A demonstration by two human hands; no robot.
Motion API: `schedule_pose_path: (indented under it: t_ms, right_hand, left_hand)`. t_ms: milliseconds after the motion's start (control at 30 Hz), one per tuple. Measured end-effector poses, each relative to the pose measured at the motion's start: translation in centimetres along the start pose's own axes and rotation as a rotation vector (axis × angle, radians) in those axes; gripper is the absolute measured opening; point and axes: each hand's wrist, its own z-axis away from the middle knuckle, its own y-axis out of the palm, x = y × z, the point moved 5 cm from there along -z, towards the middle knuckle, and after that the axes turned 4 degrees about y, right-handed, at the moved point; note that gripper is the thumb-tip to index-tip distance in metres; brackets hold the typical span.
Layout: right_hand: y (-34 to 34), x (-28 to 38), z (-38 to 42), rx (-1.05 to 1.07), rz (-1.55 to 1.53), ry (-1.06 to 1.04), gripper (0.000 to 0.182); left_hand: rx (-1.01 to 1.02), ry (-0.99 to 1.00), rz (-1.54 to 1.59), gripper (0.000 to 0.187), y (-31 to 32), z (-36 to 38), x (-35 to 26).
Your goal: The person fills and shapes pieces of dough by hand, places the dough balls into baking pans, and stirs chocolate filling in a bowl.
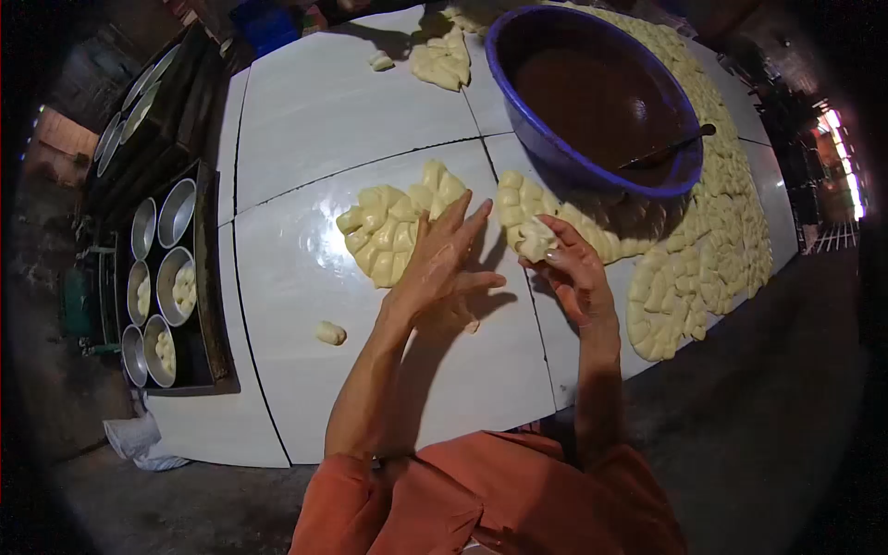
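- Right hand (581, 277): thumb and fingertips pinch a pale dough piece (536, 239), held up in front of a strip of cut dough (520, 198) on the surface (319, 120).
- Left hand (442, 254): fingers spread, nothing in its grip that I can see. It is over the near edge of a scored dough patch (379, 236); whether the fingers touch, I can't tell from here.
- Handling, my judgement: the piece looks light, soft and a little tacky, easily dented or stretched. I'd hold it by its sides between fingertips, lightly, without squeezing the middle. The patch looks likely to cling along its score lines; I'd lift a segment from an outer edge.
- Just beside the left forearm: a small dough lump (330, 333), on its own.
- Beyond the right hand: a purple basin (532, 129) of brown mixture (583, 92), a dark utensil (671, 148) leaning in it.
- Around the basin's far and right sides: a broad scored dough sheet (661, 310).
- Far left: a dark tray (220, 342) of round tins (177, 213), some with dough segments (184, 289) inside.
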Motion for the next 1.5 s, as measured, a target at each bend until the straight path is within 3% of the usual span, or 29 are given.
schedule_pose_path:
  t_ms: [33, 67, 167, 200, 300, 333, 367, 433, 567, 600, 667, 733, 867, 900, 933, 1033, 1100, 1200, 1300, 1333, 1433, 1467, 1500]
  right_hand:
    - [-0.7, -0.6, 0.1, -0.043, 0.057, 0.031, 0.045]
    - [-0.9, -1.1, 0.2, -0.038, 0.069, 0.045, 0.039]
    - [-1.2, -1.9, 0.4, -0.041, 0.112, -0.008, 0.034]
    - [-1.3, -1.4, 0.8, -0.089, 0.206, -0.057, 0.029]
    - [-1.7, -0.6, 2.0, -0.294, 0.483, -0.087, 0.026]
    - [-2.4, -0.5, 1.5, -0.305, 0.679, -0.393, 0.028]
    - [-4.0, -1.0, 1.6, -0.283, 0.606, -0.385, 0.029]
    - [-3.7, 0.1, 2.3, -0.235, 0.463, -0.365, 0.030]
    - [-2.3, 1.8, 3.6, -0.195, 0.308, -0.311, 0.032]
    - [-1.3, 2.1, 3.6, -0.017, 0.065, -0.371, 0.035]
    - [-0.6, 2.8, 4.2, -0.041, -0.147, -0.282, 0.032]
    - [-1.3, 3.5, 3.8, -0.100, -0.216, -0.220, 0.027]
    - [-2.6, 7.1, 1.5, 0.028, -0.081, -0.226, 0.019]
    - [-3.0, 8.9, 0.6, -0.019, -0.013, -0.261, 0.020]
    - [-3.7, 10.9, -0.6, -0.057, 0.007, -0.326, 0.019]
    - [-6.4, 16.1, -5.7, -0.175, 0.594, -0.337, 0.019]
    - [-7.7, 17.1, -9.4, -0.148, 1.124, -0.312, 0.021]
    - [-8.9, 14.9, -13.7, 0.008, 1.731, -0.113, 0.021]
    - [-9.1, 13.4, -14.5, 0.245, 1.768, -0.044, 0.028]
    - [-7.5, 14.5, -13.1, 0.131, 1.619, 0.089, 0.028]
    - [-5.1, 16.1, -11.2, 0.037, 1.566, 0.115, 0.028]
    - [-5.2, 16.0, -11.1, 0.073, 1.687, -0.113, 0.027]
    - [-4.9, 16.3, -10.4, 0.044, 1.653, -0.132, 0.027]
  left_hand:
    - [0.005, -0.017, 0.067, 0.087, -0.3, -0.1, -0.9]
    - [-0.098, 0.087, 0.149, 0.072, -0.5, -0.4, -2.1]
    - [0.215, -0.339, 0.531, 0.051, -0.8, -0.8, -4.4]
    - [0.081, -0.205, 0.467, 0.034, 0.3, -0.7, -3.6]
    - [0.057, -0.283, 0.566, 0.033, 1.3, 0.1, -3.5]
    - [0.080, -0.331, 0.678, 0.045, 2.0, 0.3, -3.5]
    - [0.112, -0.323, 0.802, 0.067, 2.4, 0.6, -4.1]
    - [-0.168, -0.085, 0.646, 0.086, 2.7, 0.1, -5.6]
    - [-0.403, 0.223, 0.569, 0.084, 3.1, -2.6, -8.9]
    - [-0.378, 0.280, 0.619, 0.080, 3.8, -3.1, -10.1]
    - [-0.417, 0.312, 0.648, 0.080, 5.9, -3.7, -10.7]
    - [-0.528, 0.301, 0.886, 0.083, 8.2, -4.7, -10.6]
    - [-0.511, 0.119, 1.235, 0.098, 10.3, -6.1, -11.2]
    - [-0.500, 0.049, 1.315, 0.104, 10.5, -6.2, -11.2]
    - [-0.364, -0.095, 1.425, 0.112, 11.3, -6.0, -10.5]
    - [-0.244, -0.267, 1.250, 0.087, 10.5, -4.5, -8.1]
    - [-0.252, -0.335, 1.214, 0.058, 9.7, -3.7, -7.1]
    - [-0.193, -0.403, 1.132, 0.048, 9.7, -3.1, -5.1]
    - [-0.177, -0.427, 1.090, 0.044, 8.6, -2.8, -4.9]
    - [-0.168, -0.436, 1.082, 0.043, 8.3, -2.6, -4.8]
    - [-0.183, -0.456, 1.064, 0.040, 8.4, -2.5, -4.6]
    - [-0.185, -0.441, 1.062, 0.040, 8.6, -2.7, -4.5]
    - [-0.187, -0.426, 1.062, 0.041, 8.7, -2.9, -4.6]
